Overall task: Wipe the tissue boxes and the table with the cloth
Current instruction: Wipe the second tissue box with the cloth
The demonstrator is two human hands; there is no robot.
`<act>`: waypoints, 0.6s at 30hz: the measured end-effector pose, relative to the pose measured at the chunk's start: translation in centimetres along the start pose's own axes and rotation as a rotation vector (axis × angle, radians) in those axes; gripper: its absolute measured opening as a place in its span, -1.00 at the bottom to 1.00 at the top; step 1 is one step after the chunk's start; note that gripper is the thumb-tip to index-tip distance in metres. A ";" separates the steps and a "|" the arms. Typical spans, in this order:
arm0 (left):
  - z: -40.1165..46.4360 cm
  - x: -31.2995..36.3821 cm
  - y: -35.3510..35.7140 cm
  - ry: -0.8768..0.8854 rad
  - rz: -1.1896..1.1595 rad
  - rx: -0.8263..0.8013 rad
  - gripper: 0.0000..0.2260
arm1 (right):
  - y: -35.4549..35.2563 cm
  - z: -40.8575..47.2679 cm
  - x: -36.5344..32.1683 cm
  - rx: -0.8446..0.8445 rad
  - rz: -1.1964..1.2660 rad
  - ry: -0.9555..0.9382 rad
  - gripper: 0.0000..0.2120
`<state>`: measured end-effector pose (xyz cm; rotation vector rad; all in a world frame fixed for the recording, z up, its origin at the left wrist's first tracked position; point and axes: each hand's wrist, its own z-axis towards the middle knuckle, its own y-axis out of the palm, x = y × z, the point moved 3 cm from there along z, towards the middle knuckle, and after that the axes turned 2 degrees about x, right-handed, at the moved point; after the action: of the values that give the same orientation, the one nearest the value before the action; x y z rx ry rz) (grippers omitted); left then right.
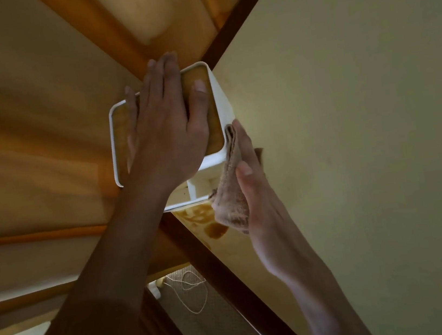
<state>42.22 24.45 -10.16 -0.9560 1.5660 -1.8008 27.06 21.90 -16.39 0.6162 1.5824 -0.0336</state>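
Brown cloth (230,194) under right fingers (241,139).

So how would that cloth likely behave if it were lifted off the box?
The cloth would likely flop: it bunches in folds under the right hand. It is probably light, and its nubby weave suggests it won't slip on the tissue box.

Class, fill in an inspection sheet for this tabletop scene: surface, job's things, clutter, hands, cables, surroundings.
Surface: pale yellow-green table top, dark wooden edge, brown stain near the edge.
Job's things: white rectangular tissue box with wood-coloured lid at the table edge; beige cloth pressed against its side.
Clutter: nothing seen.
Hands: left hand flat on the lid; right hand presses the cloth to the box.
Cables: thin white cord on the floor.
Surroundings: orange-brown cushioned seating beyond the table.
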 end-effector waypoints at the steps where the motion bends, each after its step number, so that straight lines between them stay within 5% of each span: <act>1: 0.0 0.0 0.0 0.002 0.005 -0.001 -0.42 | -0.1 0.6 0.4 0.029 -0.041 0.019 -0.50; 4: 0.2 0.0 -0.1 0.004 0.003 0.006 -0.42 | -0.6 3.7 0.0 0.034 -0.092 0.067 -0.41; 7: 0.2 0.0 -0.1 -0.002 -0.007 0.013 -0.41 | -1.3 7.5 -1.1 0.016 -0.069 0.053 -0.56; 18: -0.3 0.3 -0.8 -0.041 -0.087 0.059 -0.41 | -2.3 11.1 -3.8 0.045 -0.071 0.068 -0.58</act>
<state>41.86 24.50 -9.31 -1.0410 1.4585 -1.8643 36.23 14.30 -15.06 0.6013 1.6725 -0.1025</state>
